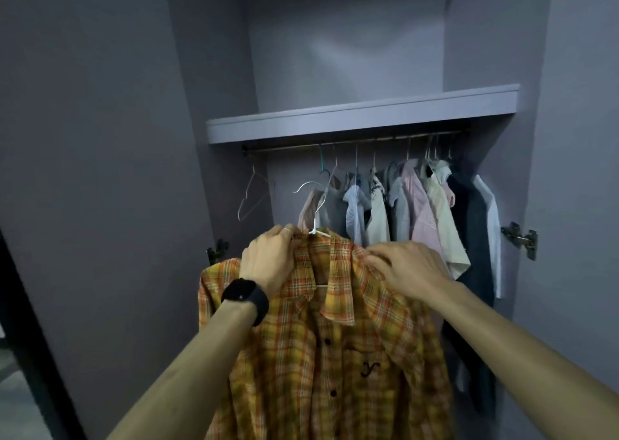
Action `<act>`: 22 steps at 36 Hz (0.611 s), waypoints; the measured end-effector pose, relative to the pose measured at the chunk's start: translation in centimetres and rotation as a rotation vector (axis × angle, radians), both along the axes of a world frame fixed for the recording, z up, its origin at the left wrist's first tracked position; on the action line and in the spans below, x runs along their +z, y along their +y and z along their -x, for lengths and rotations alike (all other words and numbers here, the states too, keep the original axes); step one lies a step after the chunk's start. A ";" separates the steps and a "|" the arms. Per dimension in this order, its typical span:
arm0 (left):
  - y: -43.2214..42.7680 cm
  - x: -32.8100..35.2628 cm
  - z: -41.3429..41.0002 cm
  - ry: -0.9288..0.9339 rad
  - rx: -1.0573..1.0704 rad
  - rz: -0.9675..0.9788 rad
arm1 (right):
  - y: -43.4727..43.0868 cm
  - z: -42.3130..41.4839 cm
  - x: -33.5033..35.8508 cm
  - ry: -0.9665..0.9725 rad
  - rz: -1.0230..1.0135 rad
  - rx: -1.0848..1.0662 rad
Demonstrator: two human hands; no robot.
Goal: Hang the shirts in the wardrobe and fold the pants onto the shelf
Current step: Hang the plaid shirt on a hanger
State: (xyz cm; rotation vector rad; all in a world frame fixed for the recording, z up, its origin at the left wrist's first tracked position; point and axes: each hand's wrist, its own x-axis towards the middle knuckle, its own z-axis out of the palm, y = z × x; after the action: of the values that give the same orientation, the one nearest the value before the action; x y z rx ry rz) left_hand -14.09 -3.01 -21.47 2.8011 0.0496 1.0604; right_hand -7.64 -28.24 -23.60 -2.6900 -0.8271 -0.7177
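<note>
Holding the orange plaid shirt (335, 356) up before the open wardrobe, I have my left hand (271, 258) gripping its collar just beside the neck of the white hanger (315, 228), fingers curled into the cloth. My right hand (405, 268) pinches the other shoulder. The hook sits below the rail (351, 143), not on it, near the rail's left end, in front of the hung shirts (418, 211).

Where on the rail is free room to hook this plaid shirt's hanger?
Bare rail lies between the empty hanger at the left end and the first of the hung shirts. From there rightward the hooks crowd closely.
</note>
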 end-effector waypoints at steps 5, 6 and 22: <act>1.0 -1.0 -1.0 -0.048 0.039 0.053 | 0.3 -0.4 0.4 0.111 0.165 0.048; 1.1 -1.0 -1.3 -0.055 0.037 0.066 | 0.5 -0.4 0.9 0.137 0.189 0.053; 7.8 2.5 -6.8 0.339 0.125 -0.017 | 9.4 -1.1 5.6 0.501 -0.123 0.083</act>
State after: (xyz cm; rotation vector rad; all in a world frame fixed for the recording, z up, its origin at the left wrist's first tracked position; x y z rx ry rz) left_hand -7.30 4.76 -18.99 2.9937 0.2554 0.5977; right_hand -6.49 -18.88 -17.97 -2.5328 -0.7261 -0.0585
